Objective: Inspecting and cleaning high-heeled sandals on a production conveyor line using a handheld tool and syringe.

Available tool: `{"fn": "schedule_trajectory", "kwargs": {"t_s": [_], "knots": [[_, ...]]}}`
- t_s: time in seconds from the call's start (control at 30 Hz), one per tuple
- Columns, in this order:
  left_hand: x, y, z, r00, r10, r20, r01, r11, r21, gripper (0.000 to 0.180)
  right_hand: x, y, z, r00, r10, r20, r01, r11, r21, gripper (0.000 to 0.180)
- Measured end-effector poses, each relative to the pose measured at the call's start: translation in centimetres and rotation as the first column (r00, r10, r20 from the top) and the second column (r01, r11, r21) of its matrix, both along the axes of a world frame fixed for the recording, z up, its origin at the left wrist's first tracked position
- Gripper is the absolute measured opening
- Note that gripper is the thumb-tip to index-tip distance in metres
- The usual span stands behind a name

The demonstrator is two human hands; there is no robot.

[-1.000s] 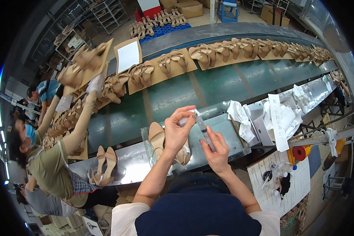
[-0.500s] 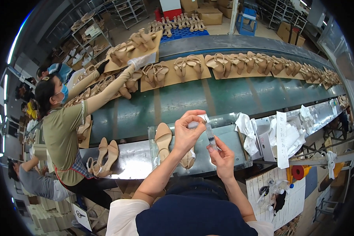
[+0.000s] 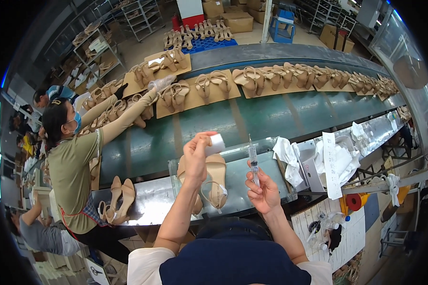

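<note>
Left hand (image 3: 197, 154) grips small white bottle (image 3: 216, 143), raised above tan sandals (image 3: 209, 183) on desk (image 3: 152, 202). Right hand (image 3: 261, 190) pinches syringe (image 3: 253, 164) upright. Risk: needle pointing near left hand, slip could prick fingers or drip onto sandals.

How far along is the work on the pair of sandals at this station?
Done: nothing visibly finished on the tan sandals, which lie on the metal tray. In hand: the right hand holds a syringe upright, and the left hand grips a small white container above them. Left: neither hand touches the sandals yet, and another pair of sandals waits to the left.
</note>
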State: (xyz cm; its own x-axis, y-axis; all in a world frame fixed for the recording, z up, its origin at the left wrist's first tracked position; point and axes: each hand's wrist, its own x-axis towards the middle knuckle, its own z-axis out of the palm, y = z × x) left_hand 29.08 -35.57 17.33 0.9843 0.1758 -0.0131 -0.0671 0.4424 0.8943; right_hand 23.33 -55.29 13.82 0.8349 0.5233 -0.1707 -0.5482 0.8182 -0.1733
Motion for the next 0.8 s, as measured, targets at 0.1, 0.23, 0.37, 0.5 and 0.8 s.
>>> {"fn": "schedule_trajectory", "kwargs": {"t_s": [0.1,0.23,0.37,0.5,0.8], "knots": [[1.2,-0.5,-1.1,0.989,0.094,0.111,-0.127,0.93,0.345,0.012,0.2,-0.1,0.1,1.0,0.003,0.002,-0.003,1.0,-0.006,0.04],[1.6,-2.6,-1.2,0.996,-0.05,0.074,0.016,0.913,0.407,0.009,0.3,0.1,0.6,0.996,-0.015,0.089,0.029,0.988,-0.155,0.038],[1.7,-3.2,-0.5,0.99,-0.114,0.087,0.07,0.913,0.402,0.017,0.5,-0.2,0.3,0.971,-0.07,0.23,0.146,0.931,-0.335,0.036],[1.9,-2.7,0.0,0.97,-0.242,0.002,0.242,0.97,-0.037,0.034,0.0,-0.3,0.9,0.92,-0.046,0.389,0.272,0.789,-0.551,0.039],[0.5,-3.7,0.2,0.97,-0.197,0.14,0.176,0.974,0.145,0.04,-0.3,0.2,1.8,0.72,0.162,0.675,0.667,0.107,-0.737,0.035]]}}
